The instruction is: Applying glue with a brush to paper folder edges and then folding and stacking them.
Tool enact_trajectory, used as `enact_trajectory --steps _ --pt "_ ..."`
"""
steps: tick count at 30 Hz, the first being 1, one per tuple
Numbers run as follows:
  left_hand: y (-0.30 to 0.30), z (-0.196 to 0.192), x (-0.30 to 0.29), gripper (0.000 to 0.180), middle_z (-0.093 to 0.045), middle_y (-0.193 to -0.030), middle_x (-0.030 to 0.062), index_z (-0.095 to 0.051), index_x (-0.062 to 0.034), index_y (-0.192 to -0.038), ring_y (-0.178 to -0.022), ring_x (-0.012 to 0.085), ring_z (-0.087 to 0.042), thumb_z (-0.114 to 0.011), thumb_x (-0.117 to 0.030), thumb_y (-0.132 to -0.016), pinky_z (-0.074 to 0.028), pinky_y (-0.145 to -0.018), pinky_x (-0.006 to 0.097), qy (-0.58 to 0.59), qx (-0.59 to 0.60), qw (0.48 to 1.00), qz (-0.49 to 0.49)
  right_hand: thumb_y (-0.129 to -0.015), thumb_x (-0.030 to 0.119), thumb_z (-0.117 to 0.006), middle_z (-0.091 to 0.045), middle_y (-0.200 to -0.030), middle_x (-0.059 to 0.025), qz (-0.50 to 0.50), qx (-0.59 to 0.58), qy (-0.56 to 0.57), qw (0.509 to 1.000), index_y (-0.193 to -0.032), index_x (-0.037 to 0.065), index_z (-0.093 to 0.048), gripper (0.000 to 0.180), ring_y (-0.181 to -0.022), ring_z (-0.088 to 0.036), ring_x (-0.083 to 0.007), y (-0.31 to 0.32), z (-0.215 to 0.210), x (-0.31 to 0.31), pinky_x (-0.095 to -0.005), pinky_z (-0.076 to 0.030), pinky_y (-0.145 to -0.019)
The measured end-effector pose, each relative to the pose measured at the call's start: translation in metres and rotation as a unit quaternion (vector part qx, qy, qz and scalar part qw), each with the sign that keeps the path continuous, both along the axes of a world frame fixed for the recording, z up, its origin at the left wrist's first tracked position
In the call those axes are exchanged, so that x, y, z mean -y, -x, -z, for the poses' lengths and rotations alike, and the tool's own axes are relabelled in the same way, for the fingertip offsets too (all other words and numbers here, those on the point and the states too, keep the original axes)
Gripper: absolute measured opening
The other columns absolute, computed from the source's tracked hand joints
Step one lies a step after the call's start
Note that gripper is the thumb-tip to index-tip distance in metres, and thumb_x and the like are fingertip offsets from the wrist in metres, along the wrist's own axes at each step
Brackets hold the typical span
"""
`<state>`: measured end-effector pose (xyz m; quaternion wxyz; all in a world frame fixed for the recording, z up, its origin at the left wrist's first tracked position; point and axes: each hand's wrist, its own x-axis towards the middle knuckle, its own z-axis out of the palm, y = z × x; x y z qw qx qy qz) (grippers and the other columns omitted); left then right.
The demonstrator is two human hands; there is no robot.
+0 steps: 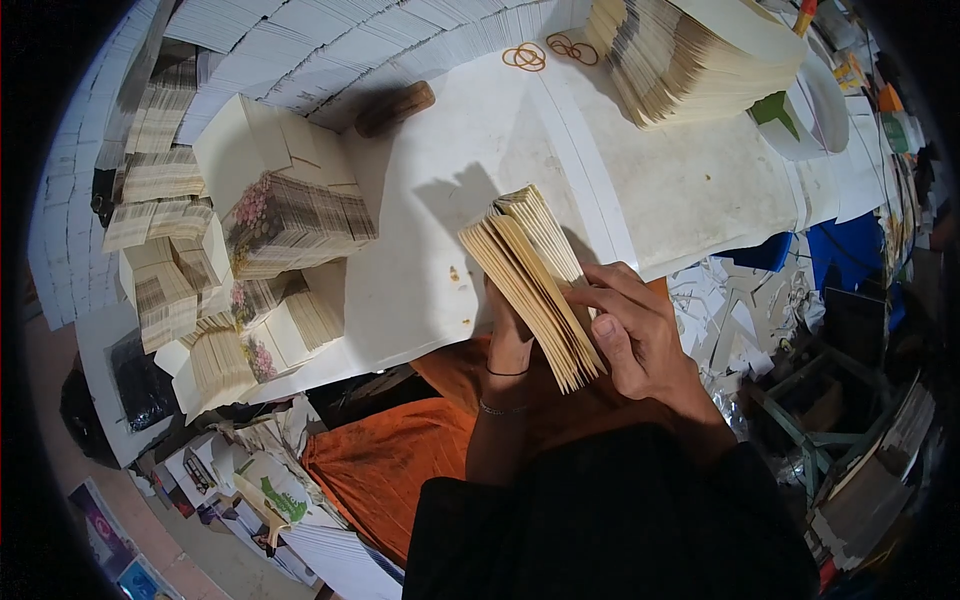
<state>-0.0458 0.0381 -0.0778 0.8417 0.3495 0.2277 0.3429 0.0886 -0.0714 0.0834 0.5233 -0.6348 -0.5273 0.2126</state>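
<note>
A thick bundle of cream folded paper sections (530, 285) is held up over the table's near edge, tilted, with its leaves fanned slightly apart at the lower end. My left hand (510, 325) grips it from the left and underneath; most of those fingers are hidden behind the paper. At the bundle's right edge, my right hand (640, 335) has bent fingers against the sheets, with the thumb near the lower part of that edge. A tall stack of similar cream sections (660, 65) stands at the far right of the table.
Stacks of flower-printed paper blocks (300, 225) fill the table's left side. A wooden block (395, 108) lies at the back, and rubber bands (525, 57) are near it. White paper stacks (340, 45) line the far edge. Paper scraps (735, 320) lie below on the right; orange cloth (395, 465) covers my lap.
</note>
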Motion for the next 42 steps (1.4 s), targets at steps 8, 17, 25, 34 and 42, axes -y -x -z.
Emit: enact_trajectory --steps 8,17,25,34,42 --pt "-0.004 0.01 0.002 0.034 -0.068 -0.097 0.0092 -0.061 -0.0001 -0.117 -0.08 0.0174 -0.07 -0.05 -0.031 -0.108 -0.061 -0.066 0.031 0.094 0.006 0.992 -0.089 -0.096 0.011 -0.062 -0.071 -0.109 -0.0301 0.016 -0.028 0.009 0.999 -0.107 -0.011 -0.072 0.027 -0.086 -0.067 -0.0352 0.005 0.001 -0.003 -0.0406 -0.052 -0.081" --pt "0.003 -0.004 0.006 0.053 -0.059 -0.126 0.0139 -0.051 -0.0028 -0.141 -0.112 0.0226 -0.064 -0.073 -0.019 -0.096 -0.057 -0.097 0.034 0.006 -0.02 1.0 -0.023 -0.093 0.006 -0.067 -0.072 -0.109 -0.0287 0.028 -0.024 0.019 0.999 -0.107 -0.008 -0.074 0.021 -0.087 -0.068 -0.0341 0.004 0.006 -0.002 -0.0385 -0.054 -0.081" --pt "0.007 0.024 -0.001 0.041 -0.064 -0.116 0.0087 -0.055 -0.0025 -0.133 -0.106 0.0187 -0.065 -0.068 -0.021 -0.099 -0.057 -0.093 0.035 0.032 -0.092 0.995 0.001 -0.085 -0.005 -0.072 -0.068 -0.123 -0.0253 0.093 0.095 0.059 0.989 -0.116 -0.001 -0.075 0.031 -0.094 -0.065 -0.034 0.013 0.007 -0.002 -0.0388 -0.056 -0.078" --pt "0.002 0.025 -0.003 0.035 -0.065 -0.113 0.0097 -0.057 -0.0017 -0.128 -0.101 0.0193 -0.066 -0.064 -0.022 -0.1 -0.056 -0.087 0.035 -0.057 -0.171 0.984 -0.015 -0.079 -0.013 -0.064 -0.054 -0.14 -0.0231 -0.002 0.025 0.089 0.996 -0.129 0.007 -0.072 0.055 -0.103 -0.053 -0.0363 0.004 0.002 0.0 -0.0442 -0.05 -0.092" --pt "0.002 0.026 -0.004 0.03 -0.065 -0.11 0.0106 -0.059 -0.0009 -0.123 -0.097 0.0199 -0.066 -0.061 -0.022 -0.101 -0.056 -0.081 0.035 -0.136 -0.244 0.96 -0.033 -0.08 -0.012 -0.064 -0.05 -0.142 -0.0243 -0.04 0.091 0.065 0.993 -0.126 0.007 -0.073 0.05 -0.109 -0.051 -0.0382 0.006 0.022 0.0 -0.0449 -0.048 -0.092"
